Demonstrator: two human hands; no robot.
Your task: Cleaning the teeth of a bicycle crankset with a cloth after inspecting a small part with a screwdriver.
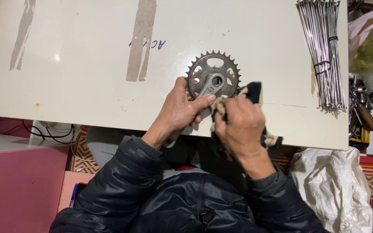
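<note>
A bicycle crankset with a toothed grey chainring and a silver crank arm lies at the near edge of a white table. My left hand grips the crank arm, thumb laid along it. My right hand is closed on a black and cream rag, pressing it against the crank just right of the chainring. Part of the rag hangs out below my right hand.
A tied bundle of thin metal spokes lies at the table's right end. Tools and clutter sit beyond the right edge. A white sack is on the floor at right, cables and a pink surface at left.
</note>
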